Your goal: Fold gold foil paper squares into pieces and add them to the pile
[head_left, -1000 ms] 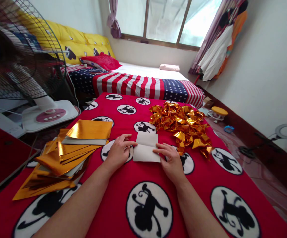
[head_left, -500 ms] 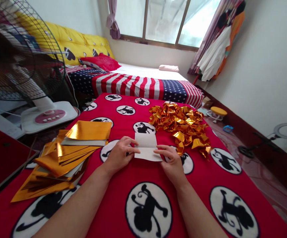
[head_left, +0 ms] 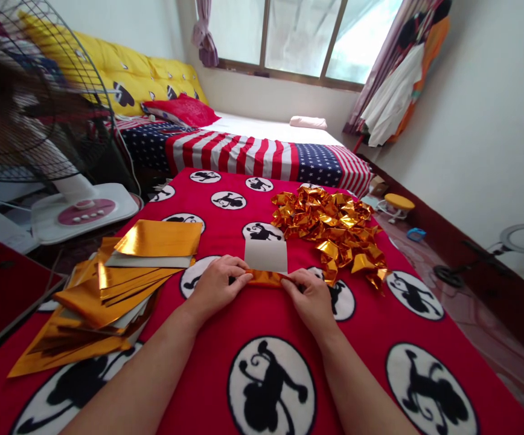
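Here, folded paper edge (head_left: 266, 279) between hands (head_left: 219, 281)

The paper (head_left: 265, 256) is white and gold, the cloth (head_left: 203, 380) monkey-patterned red.

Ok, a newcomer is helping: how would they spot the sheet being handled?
On the red cloth, look between the gold stack and foil heap. The sheet there is pale with a gold near strip; only it is held by the left hand and right hand.

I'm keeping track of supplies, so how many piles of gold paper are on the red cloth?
2: flat sheets left of the left hand, and folded pieces beyond the right hand. The single sheet between the hands is separate.
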Available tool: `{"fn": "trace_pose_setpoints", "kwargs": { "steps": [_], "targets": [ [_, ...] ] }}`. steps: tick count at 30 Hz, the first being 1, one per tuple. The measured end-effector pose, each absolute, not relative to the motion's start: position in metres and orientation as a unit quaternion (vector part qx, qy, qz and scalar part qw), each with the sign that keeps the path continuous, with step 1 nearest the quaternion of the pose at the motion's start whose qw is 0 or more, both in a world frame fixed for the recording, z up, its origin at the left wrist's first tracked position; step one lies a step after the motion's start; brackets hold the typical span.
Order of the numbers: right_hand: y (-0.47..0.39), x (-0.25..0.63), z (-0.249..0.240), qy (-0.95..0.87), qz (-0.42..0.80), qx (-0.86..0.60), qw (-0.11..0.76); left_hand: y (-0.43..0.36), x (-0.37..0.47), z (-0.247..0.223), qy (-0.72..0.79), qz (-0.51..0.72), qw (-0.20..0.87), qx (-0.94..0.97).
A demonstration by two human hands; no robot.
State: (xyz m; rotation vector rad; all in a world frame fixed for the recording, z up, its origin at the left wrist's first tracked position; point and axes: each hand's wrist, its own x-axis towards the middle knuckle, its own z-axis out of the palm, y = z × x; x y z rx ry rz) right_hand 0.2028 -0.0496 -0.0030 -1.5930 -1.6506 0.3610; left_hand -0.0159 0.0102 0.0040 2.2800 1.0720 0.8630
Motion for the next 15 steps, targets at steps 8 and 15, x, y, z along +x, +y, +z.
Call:
{"fn": "trace_pose_setpoints", "kwargs": {
  "steps": [8,15],
  "targets": [
    [-0.0423,0.1970,-0.0067,-0.613,0.106,-0.697,0.357,0.0108,-0.0117,-0.0009,0.432,0.321,0.250,0.805],
    [-0.0446,0.1946,-0.0054,-0.620,0.074,-0.699,0.348,0.0099,-0.0085,0.0031,0.454,0.314,0.245,0.797]
  ]
}}
